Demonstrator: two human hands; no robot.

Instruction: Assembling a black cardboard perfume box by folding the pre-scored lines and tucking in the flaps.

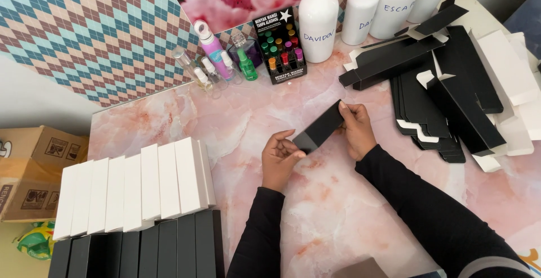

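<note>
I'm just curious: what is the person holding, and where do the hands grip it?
A slim black box, held by its two ends: the left hand at the lower end, the right hand at the upper end.

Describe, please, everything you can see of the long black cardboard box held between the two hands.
The long black cardboard box is slim and rectangular, matte, and looks like thin folded card. It is held above the pink marble-patterned table, tilted so its far end points up and to the right. The left hand pinches its lower near end, which looks closed; the right hand grips its upper end, hiding it. Nothing else touches it.
</note>
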